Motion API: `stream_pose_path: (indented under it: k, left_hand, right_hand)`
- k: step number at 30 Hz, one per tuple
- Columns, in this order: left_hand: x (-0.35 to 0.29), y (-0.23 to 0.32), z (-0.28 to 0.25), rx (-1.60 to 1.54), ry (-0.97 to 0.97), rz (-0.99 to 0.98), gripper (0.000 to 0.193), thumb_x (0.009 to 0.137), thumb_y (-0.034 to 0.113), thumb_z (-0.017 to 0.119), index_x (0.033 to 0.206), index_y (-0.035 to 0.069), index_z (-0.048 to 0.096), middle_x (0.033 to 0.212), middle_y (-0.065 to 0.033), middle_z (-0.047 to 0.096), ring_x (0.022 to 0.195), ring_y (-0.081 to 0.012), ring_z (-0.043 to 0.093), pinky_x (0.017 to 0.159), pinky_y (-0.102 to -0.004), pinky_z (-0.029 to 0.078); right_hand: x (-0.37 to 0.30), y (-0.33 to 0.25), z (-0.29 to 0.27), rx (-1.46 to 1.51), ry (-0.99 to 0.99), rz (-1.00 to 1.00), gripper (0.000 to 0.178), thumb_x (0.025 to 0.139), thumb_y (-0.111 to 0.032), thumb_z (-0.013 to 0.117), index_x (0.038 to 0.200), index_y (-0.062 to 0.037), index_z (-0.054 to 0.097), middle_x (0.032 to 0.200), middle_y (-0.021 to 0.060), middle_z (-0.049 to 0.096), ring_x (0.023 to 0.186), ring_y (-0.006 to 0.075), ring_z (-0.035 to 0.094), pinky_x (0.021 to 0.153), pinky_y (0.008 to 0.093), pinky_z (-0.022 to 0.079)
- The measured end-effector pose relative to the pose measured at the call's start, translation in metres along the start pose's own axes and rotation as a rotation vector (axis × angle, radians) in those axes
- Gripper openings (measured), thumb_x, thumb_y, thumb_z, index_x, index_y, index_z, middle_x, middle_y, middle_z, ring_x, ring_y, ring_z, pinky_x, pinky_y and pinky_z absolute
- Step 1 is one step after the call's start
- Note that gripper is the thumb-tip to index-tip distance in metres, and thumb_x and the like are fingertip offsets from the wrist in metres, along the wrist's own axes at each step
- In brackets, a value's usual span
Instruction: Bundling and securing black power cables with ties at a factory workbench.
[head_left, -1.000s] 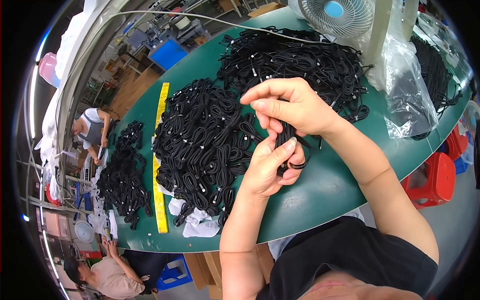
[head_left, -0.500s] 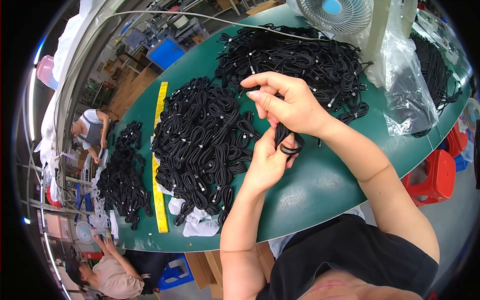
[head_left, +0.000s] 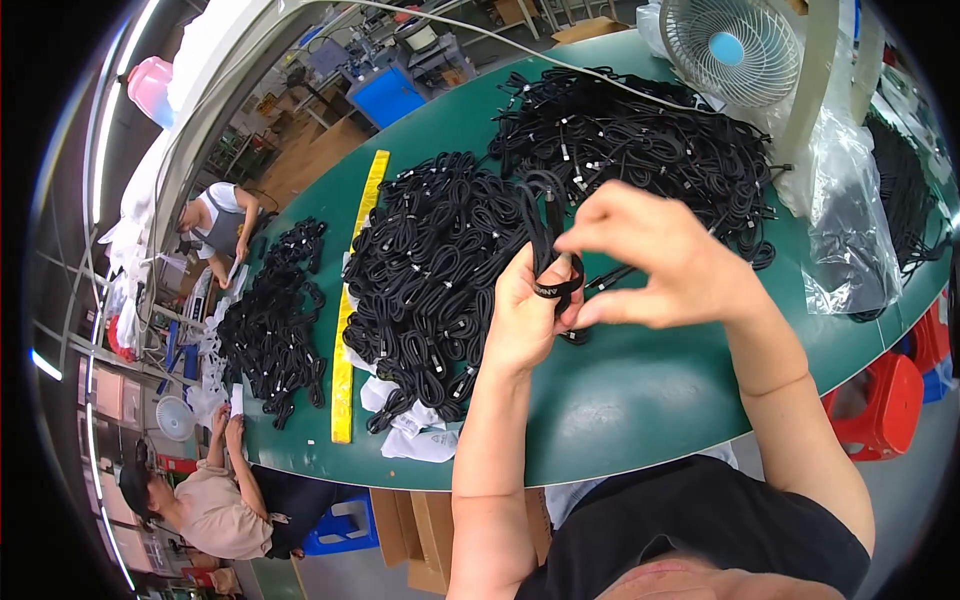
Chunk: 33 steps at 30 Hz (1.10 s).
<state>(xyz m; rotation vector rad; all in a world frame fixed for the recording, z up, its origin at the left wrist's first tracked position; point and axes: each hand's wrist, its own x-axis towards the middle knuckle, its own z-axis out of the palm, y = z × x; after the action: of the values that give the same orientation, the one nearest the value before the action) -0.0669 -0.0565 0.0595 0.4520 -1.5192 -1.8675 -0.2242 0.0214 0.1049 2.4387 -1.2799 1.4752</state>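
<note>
A folded bundle of black cable (head_left: 533,212) is gripped in my left hand (head_left: 522,318), its loops rising above my fingers. Around the bundle runs a black strap (head_left: 553,290) with pale lettering, close to my left thumb. My right hand (head_left: 665,262), slightly blurred, is just right of the bundle. Its thumb and fingers are spread in a C shape, with nothing visible between them. Left of my hands lies a heap of bundled black cables (head_left: 430,270). Farther back is another heap of looser black cables (head_left: 640,150).
A yellow strip (head_left: 343,385) divides the green table (head_left: 620,400), with more cables (head_left: 285,330) beyond it. A fan (head_left: 730,50), a post and a clear plastic bag (head_left: 850,240) stand at the far right. Two people work at left. Red stools (head_left: 880,405) are at right.
My right hand has moved away from the bundle toward the right and its fingers have spread. Cable loops now show above my left hand. The view has shifted left.
</note>
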Motion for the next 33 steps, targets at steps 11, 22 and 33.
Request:
stream_pose_path:
  k: [11, 22, 33]
  left_hand:
    - [-0.001, 0.002, -0.002, 0.226, -0.054, 0.023, 0.012, 0.091, 0.014, 0.049, 0.091, 0.003, 0.048, 0.065, 0.0003, 0.05, 0.051, -0.0043, 0.045, 0.042, -0.0191, 0.035]
    - [0.002, -0.013, -0.013, 1.18, -0.47, 0.204, 0.012, 0.08, 0.007, 0.056, 0.083, -0.004, 0.052, 0.087, -0.0195, 0.057, 0.077, -0.0379, 0.056, 0.067, -0.0411, 0.046]
    - [-0.003, -0.004, -0.014, -0.192, -0.428, 0.049, 0.026, 0.087, 0.022, 0.058, 0.099, 0.0, 0.05, 0.08, -0.0076, 0.054, 0.063, -0.0127, 0.049, 0.054, -0.0237, 0.039]
  right_hand:
    - [0.002, 0.006, 0.003, -0.165, 0.112, -0.268, 0.018, 0.056, -0.002, 0.065, 0.072, -0.0033, 0.059, 0.07, 0.0051, 0.054, 0.064, 0.0218, 0.056, 0.056, 0.0312, 0.046]
    - [0.002, 0.032, 0.0, 0.238, -0.531, 0.459, 0.016, 0.069, -0.013, 0.065, 0.079, -0.0026, 0.06, 0.072, 0.006, 0.058, 0.069, 0.0171, 0.053, 0.061, 0.028, 0.043]
    - [0.002, 0.028, 0.015, 0.095, 0.065, 0.033, 0.01, 0.078, -0.009, 0.062, 0.079, 0.0016, 0.061, 0.069, 0.0098, 0.058, 0.061, 0.0233, 0.059, 0.053, 0.0306, 0.047]
